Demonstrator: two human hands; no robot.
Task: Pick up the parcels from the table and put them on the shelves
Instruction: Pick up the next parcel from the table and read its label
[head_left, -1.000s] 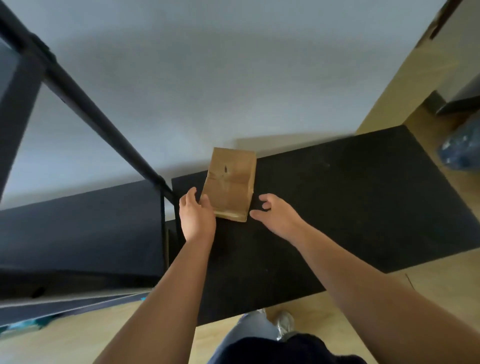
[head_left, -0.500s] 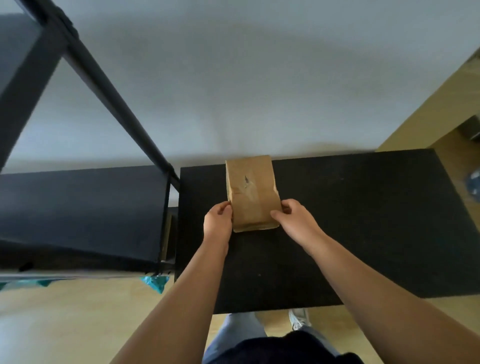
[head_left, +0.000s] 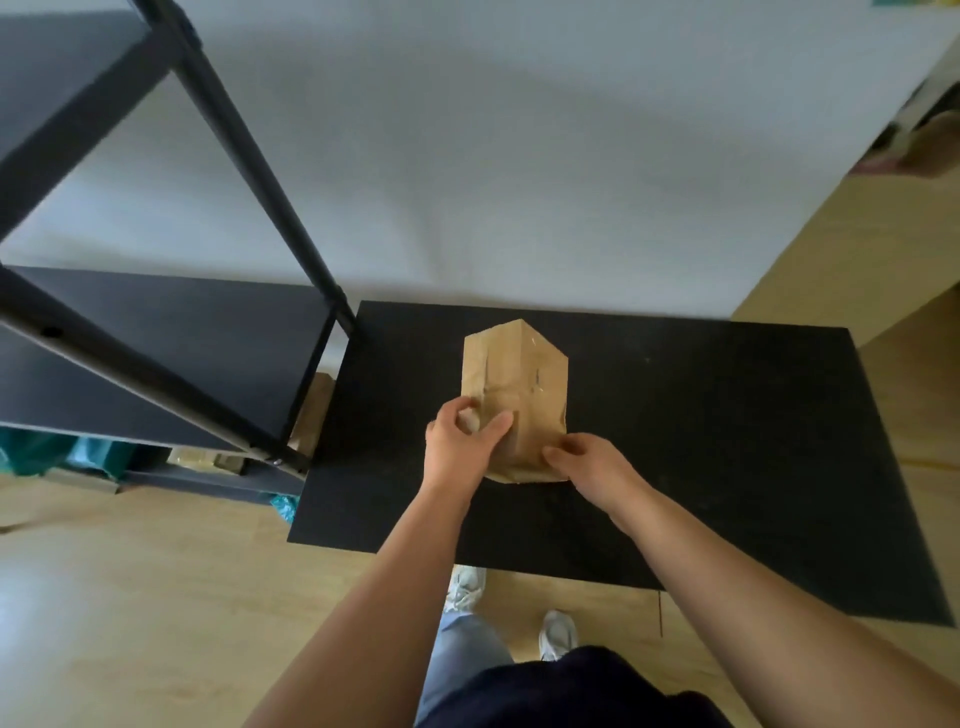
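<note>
A brown paper parcel (head_left: 514, 384) stands tilted on the black table (head_left: 701, 441), its near end low and its far end raised. My left hand (head_left: 460, 447) grips its left near side, thumb across the front face. My right hand (head_left: 587, 465) holds the near right bottom corner with the fingertips. The black metal shelf unit (head_left: 171, 353) stands just left of the table, its middle shelf board bare.
A slanted shelf post (head_left: 270, 197) rises at the table's left far corner. Brown parcels (head_left: 311, 415) and teal bags (head_left: 78, 452) lie on the lower shelf levels. A white wall is behind. Wooden floor and my feet (head_left: 467, 587) are below.
Both hands closed onto the parcel from either side, then tipped it up from lying flat; the view has also swung to the left and down.
</note>
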